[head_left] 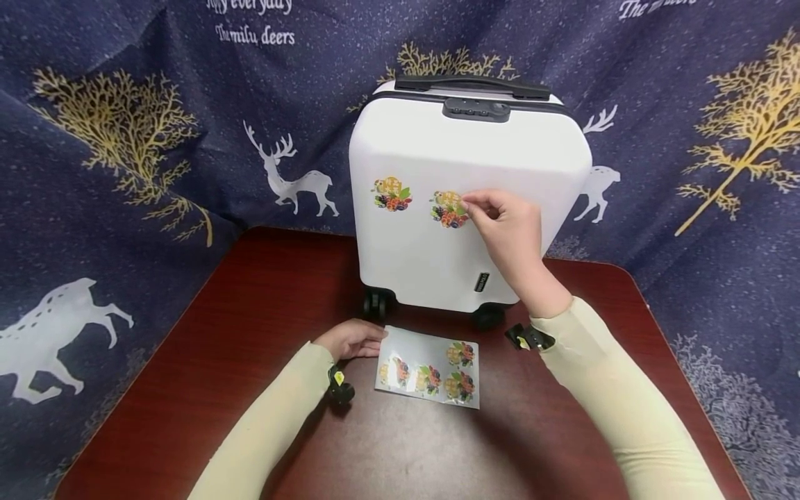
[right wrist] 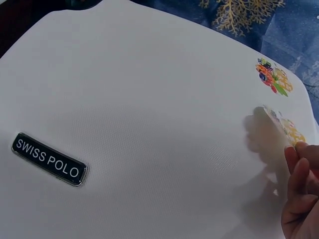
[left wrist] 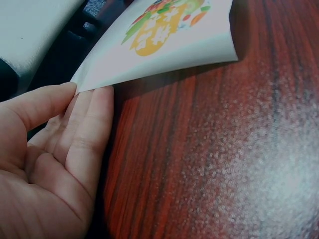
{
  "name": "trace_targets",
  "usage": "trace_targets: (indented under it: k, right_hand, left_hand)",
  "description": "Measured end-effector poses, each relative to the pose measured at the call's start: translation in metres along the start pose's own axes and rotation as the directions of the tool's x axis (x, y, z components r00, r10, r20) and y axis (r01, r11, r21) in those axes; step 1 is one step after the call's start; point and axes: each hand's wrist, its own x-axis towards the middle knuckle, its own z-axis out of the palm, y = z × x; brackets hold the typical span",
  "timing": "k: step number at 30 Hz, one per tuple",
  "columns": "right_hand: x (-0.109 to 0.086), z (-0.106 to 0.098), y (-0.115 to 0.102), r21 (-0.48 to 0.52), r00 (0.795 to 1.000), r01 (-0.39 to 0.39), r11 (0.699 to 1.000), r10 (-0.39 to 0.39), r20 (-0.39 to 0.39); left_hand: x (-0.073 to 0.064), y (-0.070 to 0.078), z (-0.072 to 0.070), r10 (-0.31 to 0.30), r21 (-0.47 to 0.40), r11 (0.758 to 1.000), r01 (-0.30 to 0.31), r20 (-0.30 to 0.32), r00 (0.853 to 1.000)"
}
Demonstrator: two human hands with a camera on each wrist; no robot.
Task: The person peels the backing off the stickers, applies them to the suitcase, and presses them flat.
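Observation:
A white suitcase (head_left: 425,264) stands upright on the table, one fruit sticker (head_left: 392,194) flat on its front at the left. My right hand (head_left: 509,226) pinches a second fruit sticker (head_left: 447,210) by its edge, to the right of the first. In the right wrist view this sticker (right wrist: 286,127) tilts off the suitcase face and casts a shadow on it. Down on the table, my left hand (head_left: 356,340) holds the upper left corner of a sticker sheet (head_left: 412,344) between thumb and fingers. Several fruit stickers remain on the sheet, whose edge curls up in the left wrist view.
The dark red wooden table (head_left: 275,278) carries the suitcase near its back edge. Black wheels (head_left: 375,303) sit under the suitcase, just behind the sheet. A SWISS POLO badge (right wrist: 50,159) is fixed low on its front. A blue cloth (head_left: 206,69) with deer and trees hangs behind.

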Motion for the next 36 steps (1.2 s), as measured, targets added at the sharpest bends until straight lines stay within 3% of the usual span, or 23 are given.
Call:
trace_targets:
  k: [25, 36]
  right_hand:
    - [0.0012, 0.0066, 0.001, -0.069, 0.991, 0.113, 0.991, -0.118, -0.069]
    - [0.0021, 0.0074, 0.0021, -0.099, 0.99, 0.11, 0.989, -0.118, -0.078]
  left_hand:
    - [0.0013, -0.0019, -0.0006, 0.011, -0.004, 1.0, -0.011, -0.003, 1.0]
    - [0.0014, -0.0006, -0.0001, 0.007, 0.005, 1.0, -0.007, -0.006, 1.0]
